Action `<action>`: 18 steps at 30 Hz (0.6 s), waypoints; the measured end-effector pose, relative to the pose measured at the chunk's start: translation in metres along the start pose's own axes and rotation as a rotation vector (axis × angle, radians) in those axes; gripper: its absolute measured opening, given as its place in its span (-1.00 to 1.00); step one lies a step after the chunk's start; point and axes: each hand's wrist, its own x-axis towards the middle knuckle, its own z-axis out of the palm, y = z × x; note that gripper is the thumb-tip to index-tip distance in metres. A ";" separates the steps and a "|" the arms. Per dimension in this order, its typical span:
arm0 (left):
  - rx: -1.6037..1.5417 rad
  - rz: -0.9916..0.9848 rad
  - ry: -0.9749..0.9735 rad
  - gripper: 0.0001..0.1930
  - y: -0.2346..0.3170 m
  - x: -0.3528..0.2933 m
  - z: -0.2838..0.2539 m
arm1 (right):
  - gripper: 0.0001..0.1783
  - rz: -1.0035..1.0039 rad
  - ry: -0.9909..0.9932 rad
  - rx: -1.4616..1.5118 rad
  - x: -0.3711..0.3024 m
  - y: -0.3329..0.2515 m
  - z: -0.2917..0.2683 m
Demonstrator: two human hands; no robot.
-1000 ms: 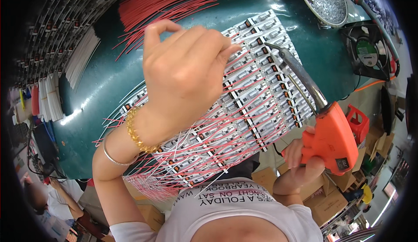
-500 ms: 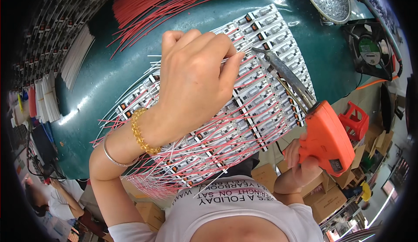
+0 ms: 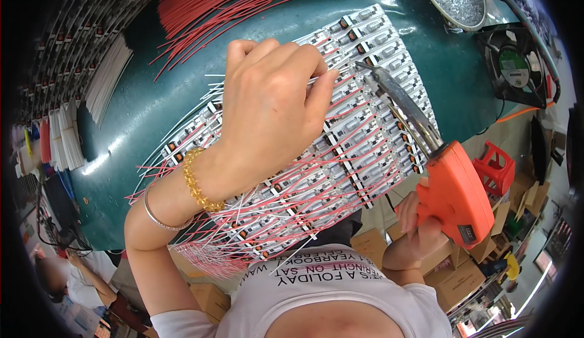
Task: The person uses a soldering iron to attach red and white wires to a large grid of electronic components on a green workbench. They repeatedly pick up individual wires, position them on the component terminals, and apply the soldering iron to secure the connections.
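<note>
My left hand (image 3: 267, 104) is closed above a panel of small circuit boards (image 3: 398, 70), thumb and forefinger pinched together. Thin white wires (image 3: 214, 76) stick out past its far side, and a pale strand shows at the pinch. My right hand (image 3: 420, 222) grips an orange soldering gun (image 3: 456, 192) by its handle. The gun's dark metal tip (image 3: 365, 66) hovers over or touches the boards just right of my left fingertips; contact is unclear. Red and white wires (image 3: 292, 216) trail from many boards toward me.
Loose red wires (image 3: 213, 16) lie at the back of the green table (image 3: 146, 119), with a white wire bundle (image 3: 109, 82) at left. A round dish of silvery bits (image 3: 453, 0) and a black fan (image 3: 516, 67) stand at right. Cartons and a red stool (image 3: 494, 168) are below.
The soldering gun's tip has shifted slightly up and right, away from my left fingertips. My left hand stays almost in place, its fingertips drawn slightly left.
</note>
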 end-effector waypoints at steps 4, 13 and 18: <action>0.003 0.008 0.005 -0.86 0.000 0.001 0.001 | -0.14 -0.078 -0.030 -0.054 -0.002 0.012 -0.007; 0.004 0.011 -0.006 -0.86 0.000 0.001 0.001 | -0.07 -0.017 0.034 0.070 0.000 0.000 0.000; 0.018 -0.001 -0.029 -0.86 0.001 0.001 0.000 | -0.03 0.025 -0.032 0.077 0.003 -0.011 0.002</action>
